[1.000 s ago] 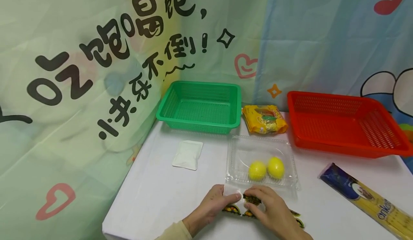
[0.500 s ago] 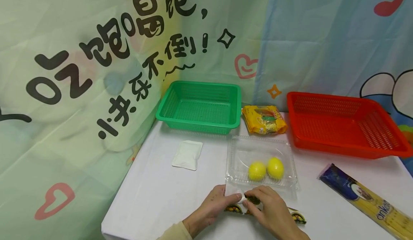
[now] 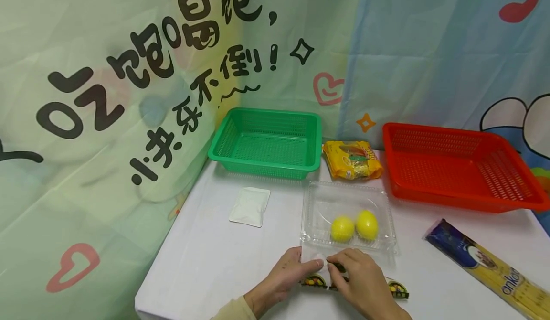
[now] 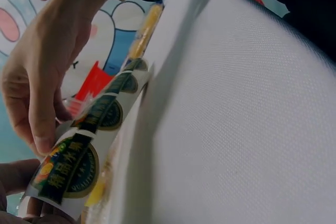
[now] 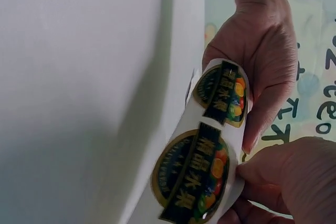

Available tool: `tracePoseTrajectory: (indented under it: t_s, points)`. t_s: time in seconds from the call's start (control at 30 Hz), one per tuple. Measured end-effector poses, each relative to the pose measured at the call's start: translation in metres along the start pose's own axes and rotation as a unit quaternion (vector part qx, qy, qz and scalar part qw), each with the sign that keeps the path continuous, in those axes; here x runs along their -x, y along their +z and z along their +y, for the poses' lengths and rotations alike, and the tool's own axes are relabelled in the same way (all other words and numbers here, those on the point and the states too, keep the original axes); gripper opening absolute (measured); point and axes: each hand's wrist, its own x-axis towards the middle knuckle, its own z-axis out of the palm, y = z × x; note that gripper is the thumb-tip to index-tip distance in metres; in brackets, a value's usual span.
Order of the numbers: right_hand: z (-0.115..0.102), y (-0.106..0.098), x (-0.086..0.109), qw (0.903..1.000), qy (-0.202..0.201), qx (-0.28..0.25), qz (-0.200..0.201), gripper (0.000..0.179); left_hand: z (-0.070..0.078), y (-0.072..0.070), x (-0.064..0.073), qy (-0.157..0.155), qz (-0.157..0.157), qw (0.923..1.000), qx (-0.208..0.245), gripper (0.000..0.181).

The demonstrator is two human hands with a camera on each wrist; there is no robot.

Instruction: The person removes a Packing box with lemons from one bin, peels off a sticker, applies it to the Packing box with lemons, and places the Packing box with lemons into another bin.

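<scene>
A strip of round fruit stickers on white backing, dark green with gold rims, is in both hands just in front of the clear plastic box. My left hand grips its left end, thumb on top. With thumb and forefinger my right hand pinches the strip's edge at one dark label, which those fingers mostly hide in the head view. The left wrist view shows the sticker strip bending over the left fingers and trailing away. Two yellow lemons lie in the clear plastic box.
A green basket and a red basket stand at the back, with a yellow snack packet between them. On the white table lie a white sachet at left and a spaghetti pack at right.
The strip's right end has tilted so its last sticker shows more fully. Between the right fingertips, the dark label has become mostly hidden. Both hands have stayed nearly in place.
</scene>
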Motion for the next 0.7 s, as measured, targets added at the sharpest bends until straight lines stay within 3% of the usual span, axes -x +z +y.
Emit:
tracePoseTrajectory:
  t_s: [0.23,0.53,0.7]
  points:
    - [0.0034,0.0015,0.0001,0.9984,-0.037,0.03,0.029,0.017,-0.0008,-0.0002,0.0005,0.001,-0.007,0.9999,-0.014,0.035]
    - [0.0065,-0.0008,-0.0002,0.9995,0.023,-0.012,0.018,0.022,-0.0026,-0.0031,0.0012,-0.008,-0.005,0.9997,-0.024,0.03]
    - [0.008,-0.006,-0.0024,0.9967,0.073,-0.033,-0.007,0.021,-0.0046,-0.005,0.0021,-0.015,-0.002,0.9995,-0.028,0.028]
